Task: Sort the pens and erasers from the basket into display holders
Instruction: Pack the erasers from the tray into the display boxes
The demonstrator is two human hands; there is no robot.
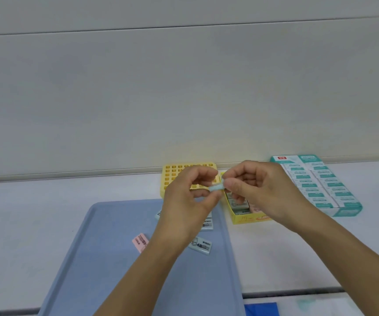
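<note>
1. Pale blue eraser (217,187), small and seen end-on, sits between both hands, raised above the table (35,213).
2. Left hand (189,197) has its fingers curled and pinches the left end of that eraser between thumb and fingertips.
3. Right hand (260,190) pinches the right end the same way, thumb in front, other fingers folded.
4. Below the hands lies a blue tray (106,258) with loose erasers on it: a pink eraser (140,242) near its middle and a light blue printed eraser (200,245) to its right; others are partly hidden under the left wrist.
5. A yellow pen holder (174,176) with a grid of square holes stands behind the tray.
6. A yellow eraser box (245,213), partly filled, sits just right of the tray, under the right hand.
7. A teal and white eraser box (316,183), packed in rows, lies further right by the wall.
</note>
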